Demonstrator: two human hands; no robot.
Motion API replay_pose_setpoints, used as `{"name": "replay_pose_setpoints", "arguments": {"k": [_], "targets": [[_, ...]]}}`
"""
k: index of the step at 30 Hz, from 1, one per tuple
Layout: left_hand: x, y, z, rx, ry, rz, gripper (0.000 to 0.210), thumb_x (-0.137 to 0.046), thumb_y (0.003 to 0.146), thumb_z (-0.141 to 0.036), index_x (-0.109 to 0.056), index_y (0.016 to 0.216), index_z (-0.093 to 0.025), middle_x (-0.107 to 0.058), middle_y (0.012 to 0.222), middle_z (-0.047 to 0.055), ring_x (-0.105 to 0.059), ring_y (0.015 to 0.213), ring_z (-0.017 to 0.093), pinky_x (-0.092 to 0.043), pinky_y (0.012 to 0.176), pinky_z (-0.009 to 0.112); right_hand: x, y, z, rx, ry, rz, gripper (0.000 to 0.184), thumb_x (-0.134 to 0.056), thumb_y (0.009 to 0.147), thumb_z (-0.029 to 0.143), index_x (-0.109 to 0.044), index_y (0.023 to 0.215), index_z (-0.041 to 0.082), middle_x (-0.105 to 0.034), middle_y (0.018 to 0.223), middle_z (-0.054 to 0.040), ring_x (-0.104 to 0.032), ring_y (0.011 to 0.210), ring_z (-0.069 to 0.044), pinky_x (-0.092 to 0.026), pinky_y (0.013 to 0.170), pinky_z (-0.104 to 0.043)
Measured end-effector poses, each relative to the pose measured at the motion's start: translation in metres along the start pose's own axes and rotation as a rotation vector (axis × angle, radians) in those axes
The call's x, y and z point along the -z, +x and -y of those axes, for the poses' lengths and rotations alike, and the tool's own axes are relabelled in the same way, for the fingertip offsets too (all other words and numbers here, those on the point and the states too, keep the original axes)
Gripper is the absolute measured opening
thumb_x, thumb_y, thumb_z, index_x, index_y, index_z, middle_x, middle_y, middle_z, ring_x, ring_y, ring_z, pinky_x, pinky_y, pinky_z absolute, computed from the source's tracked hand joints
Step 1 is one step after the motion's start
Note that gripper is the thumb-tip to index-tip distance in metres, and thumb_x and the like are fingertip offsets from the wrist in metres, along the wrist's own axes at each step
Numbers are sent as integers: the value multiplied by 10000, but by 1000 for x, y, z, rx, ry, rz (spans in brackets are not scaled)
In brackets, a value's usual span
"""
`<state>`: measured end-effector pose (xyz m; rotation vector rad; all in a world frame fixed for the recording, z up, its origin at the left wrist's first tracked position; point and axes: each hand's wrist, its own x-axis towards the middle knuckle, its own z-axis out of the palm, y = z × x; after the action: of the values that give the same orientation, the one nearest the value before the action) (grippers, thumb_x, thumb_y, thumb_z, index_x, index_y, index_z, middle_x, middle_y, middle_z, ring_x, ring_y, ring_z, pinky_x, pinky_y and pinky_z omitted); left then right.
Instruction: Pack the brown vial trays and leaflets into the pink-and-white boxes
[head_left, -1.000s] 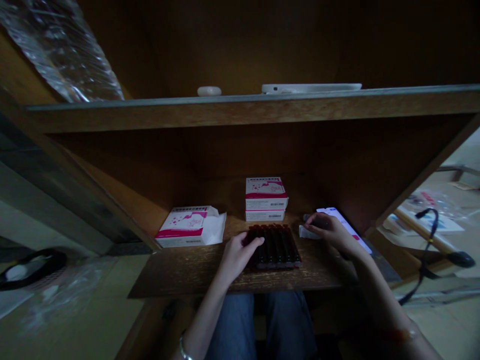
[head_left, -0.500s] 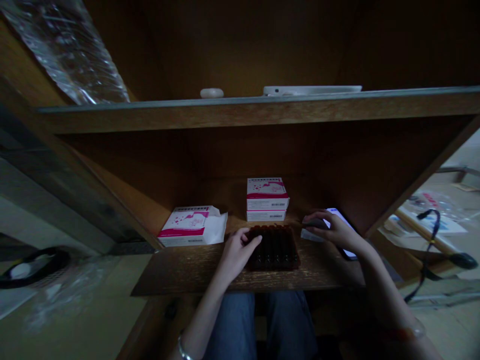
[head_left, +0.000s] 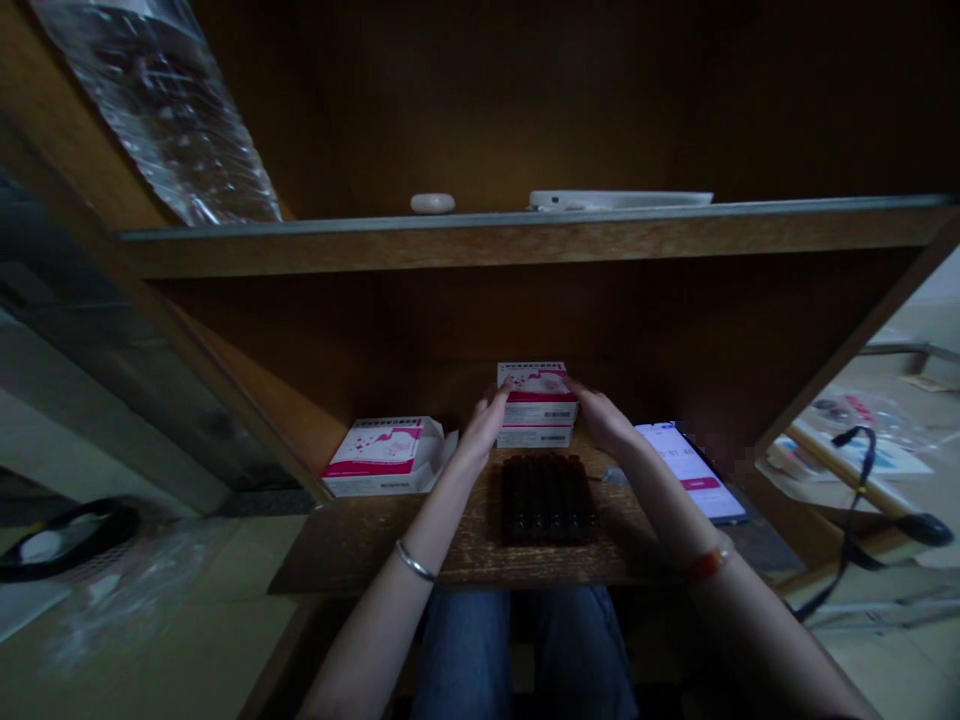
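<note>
Two white-and-pink cardboard boxes (head_left: pixel 536 412) are stacked toward the back of the lower shelf. My left hand (head_left: pixel 486 425) is at the left side of the upper box, its fingers against the edge. On the opposite side, my right hand (head_left: pixel 604 418) has its fingertips at the upper box's right edge, so the box lies between both hands. In front of the stack, a tray of dark brown vials (head_left: pixel 547 500) rests on the wooden board. A small clear piece of plastic (head_left: pixel 615 476) lies beside my right forearm.
A phone (head_left: pixel 694 475) with a lit screen lies at the right. Another pink-and-white box (head_left: pixel 382 455), its end flap open, sits at the left. The upper shelf edge (head_left: pixel 525 240) runs above my hands, carrying a white flat device (head_left: pixel 622 200) and a small white case (head_left: pixel 433 204).
My left hand has left the vial tray and moved forward to the stacked boxes. My right hand has swung left from beside the phone to the same stack.
</note>
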<state>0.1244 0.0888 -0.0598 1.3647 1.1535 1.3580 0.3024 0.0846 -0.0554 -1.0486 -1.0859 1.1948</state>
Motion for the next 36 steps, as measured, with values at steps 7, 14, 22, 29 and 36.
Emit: {"name": "replay_pose_setpoints", "arguments": {"k": [7,14,22,29,36], "targets": [[-12,-17,-14,-35,-64,-30,491,-575,907,-401,-526,1343,-181,-633,1357,109,-603,1234,247,-467,1061,381,-10,-17,3,76,55,13,464,-689,769,510,-679,1154,252,-737,1189,-32,-674,1113,-233,-507,971,-356],[-7,-63,-50,-286,-131,-54,485,-636,894,-365,-519,1346,-234,-548,1463,72,-473,1384,231,-383,1153,344,-15,-74,38,250,80,-121,628,-703,800,509,-530,1374,322,-650,1353,-28,-600,1253,-243,-503,1024,-367],[1,-102,-54,-193,-163,-93,601,-771,765,-286,-540,1313,-203,-593,1411,108,-533,1331,279,-451,1113,386,-9,-117,38,169,148,-174,612,-813,738,378,-605,1305,278,-724,1226,-70,-655,1172,-280,-536,995,-432],[10,-106,-57,3,-233,103,826,-823,682,-260,-455,1421,-243,-591,1421,82,-539,1321,304,-476,1093,414,-6,-129,31,121,253,-248,559,-822,723,386,-672,1253,287,-720,1246,-54,-652,1183,-296,-537,996,-442],[9,-121,-69,-31,-135,36,830,-779,745,-353,-407,1482,-276,-593,1417,62,-543,1309,312,-461,1103,423,-12,-141,31,37,363,-288,432,-775,757,426,-728,1158,273,-723,1238,-49,-661,1168,-301,-577,908,-384]]}}
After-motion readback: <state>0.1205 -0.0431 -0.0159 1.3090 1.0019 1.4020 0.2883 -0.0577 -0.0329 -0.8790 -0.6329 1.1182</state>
